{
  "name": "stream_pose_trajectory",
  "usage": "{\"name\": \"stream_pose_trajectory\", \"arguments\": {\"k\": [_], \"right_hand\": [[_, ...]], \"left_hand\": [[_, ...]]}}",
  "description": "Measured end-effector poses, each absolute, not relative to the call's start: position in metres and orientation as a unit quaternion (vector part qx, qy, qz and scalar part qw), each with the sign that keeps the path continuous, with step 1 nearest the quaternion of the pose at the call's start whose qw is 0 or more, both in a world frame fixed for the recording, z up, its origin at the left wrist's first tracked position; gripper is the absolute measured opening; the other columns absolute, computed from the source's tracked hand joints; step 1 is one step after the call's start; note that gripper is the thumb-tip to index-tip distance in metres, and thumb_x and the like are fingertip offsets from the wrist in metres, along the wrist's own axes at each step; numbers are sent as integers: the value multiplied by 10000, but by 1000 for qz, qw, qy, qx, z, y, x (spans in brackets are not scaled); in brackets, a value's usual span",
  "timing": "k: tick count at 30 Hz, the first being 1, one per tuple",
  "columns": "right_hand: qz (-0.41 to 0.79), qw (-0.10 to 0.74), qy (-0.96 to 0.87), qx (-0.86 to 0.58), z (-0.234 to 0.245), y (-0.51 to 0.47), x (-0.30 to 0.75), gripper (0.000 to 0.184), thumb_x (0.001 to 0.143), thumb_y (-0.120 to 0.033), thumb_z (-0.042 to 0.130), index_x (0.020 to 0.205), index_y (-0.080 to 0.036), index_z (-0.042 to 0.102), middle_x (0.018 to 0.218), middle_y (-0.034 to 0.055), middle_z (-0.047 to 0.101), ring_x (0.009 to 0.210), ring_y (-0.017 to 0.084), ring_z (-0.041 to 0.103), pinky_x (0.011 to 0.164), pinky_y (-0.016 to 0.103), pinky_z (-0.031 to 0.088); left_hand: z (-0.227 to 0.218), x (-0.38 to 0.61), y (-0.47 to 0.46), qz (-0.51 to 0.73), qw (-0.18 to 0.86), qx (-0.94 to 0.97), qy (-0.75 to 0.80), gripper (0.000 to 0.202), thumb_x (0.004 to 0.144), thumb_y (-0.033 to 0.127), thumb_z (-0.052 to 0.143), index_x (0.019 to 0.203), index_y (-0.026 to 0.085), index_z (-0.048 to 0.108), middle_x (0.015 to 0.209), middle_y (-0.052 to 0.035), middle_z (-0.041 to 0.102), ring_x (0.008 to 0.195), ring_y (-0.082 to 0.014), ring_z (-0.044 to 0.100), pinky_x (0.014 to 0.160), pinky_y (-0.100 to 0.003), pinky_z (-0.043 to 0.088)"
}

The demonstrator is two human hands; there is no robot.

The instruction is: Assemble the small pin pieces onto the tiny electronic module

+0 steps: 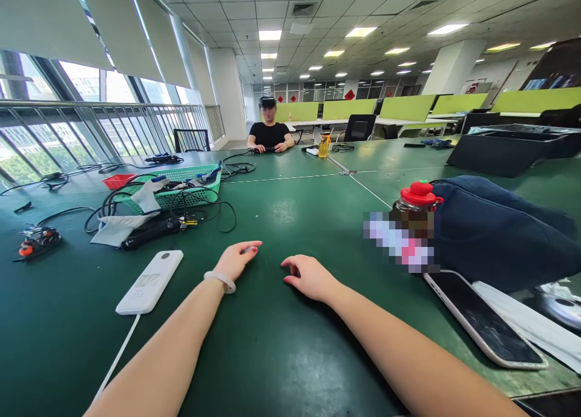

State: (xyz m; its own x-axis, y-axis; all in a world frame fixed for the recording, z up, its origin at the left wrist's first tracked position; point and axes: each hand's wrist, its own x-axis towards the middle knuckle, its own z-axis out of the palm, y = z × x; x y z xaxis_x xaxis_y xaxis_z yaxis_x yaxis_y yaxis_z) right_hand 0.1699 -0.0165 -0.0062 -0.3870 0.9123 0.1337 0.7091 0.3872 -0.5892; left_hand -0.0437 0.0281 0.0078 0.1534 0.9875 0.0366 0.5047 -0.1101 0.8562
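My left hand (236, 259) lies flat on the green table (290, 344), fingers stretched out together, holding nothing; a pale bracelet sits on its wrist. My right hand (306, 276) rests palm down close beside it, fingers loosely curled toward the left hand, with nothing in it. The two fingertips are a short gap apart. A white power bank (149, 282) with a white cable lies just left of my left forearm. A smartphone (483, 323) lies face up to the right of my right forearm.
A bottle with a red cap (420, 196) stands beside a dark blue bag (499, 229) at right. A green basket (175, 190) with cables, a black cylinder (149, 234) and a small red-black device (36, 241) lie at left. A person in black (269, 132) sits at the far end.
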Motion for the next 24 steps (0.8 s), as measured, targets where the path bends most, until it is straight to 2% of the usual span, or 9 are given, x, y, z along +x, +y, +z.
{"name": "stream_pose_trajectory", "arguments": {"k": [3,8,13,18,21,24], "right_hand": [[218,231,-782,-537,-8,-14,168,349,660,-288,675,982,-179,596,773,7,568,669,117,507,614,233,396],[192,229,-815,-496,-5,-15,165,89,730,-230,608,800,-181,631,718,2,537,705,117,501,647,225,383],[180,216,-800,-531,-6,-15,164,82,728,-246,619,753,-169,610,697,-4,520,613,98,483,584,217,362],[184,219,-808,-515,-8,-13,166,75,738,-250,607,727,-176,601,700,-6,550,614,96,493,566,209,343],[192,210,-815,-505,-8,-13,166,117,741,-281,608,689,-177,593,683,-10,570,602,96,490,554,210,328],[196,196,-816,-507,-7,-14,167,139,750,-317,601,713,-183,602,675,-11,581,598,98,490,546,210,322]], "left_hand": [[13,-8,0,322,447,689,472,378,742,360,547,1057,169,631,945,-63,674,860,-179,590,820,-288,424],[21,17,-27,320,453,723,411,289,760,293,532,1000,201,662,995,-56,663,902,-183,582,856,-296,421],[17,10,-20,331,467,701,426,305,785,315,496,1007,179,654,907,-51,675,878,-172,586,833,-283,424],[10,8,-15,327,473,683,451,356,800,367,449,1012,148,634,725,-32,635,618,-113,537,628,-237,430],[10,8,-14,321,466,680,467,394,797,394,436,1042,133,600,667,-14,602,477,-77,433,499,-211,368],[10,7,-13,326,464,668,483,424,786,426,434,1057,131,573,638,-2,582,414,-59,352,431,-198,299]]}}
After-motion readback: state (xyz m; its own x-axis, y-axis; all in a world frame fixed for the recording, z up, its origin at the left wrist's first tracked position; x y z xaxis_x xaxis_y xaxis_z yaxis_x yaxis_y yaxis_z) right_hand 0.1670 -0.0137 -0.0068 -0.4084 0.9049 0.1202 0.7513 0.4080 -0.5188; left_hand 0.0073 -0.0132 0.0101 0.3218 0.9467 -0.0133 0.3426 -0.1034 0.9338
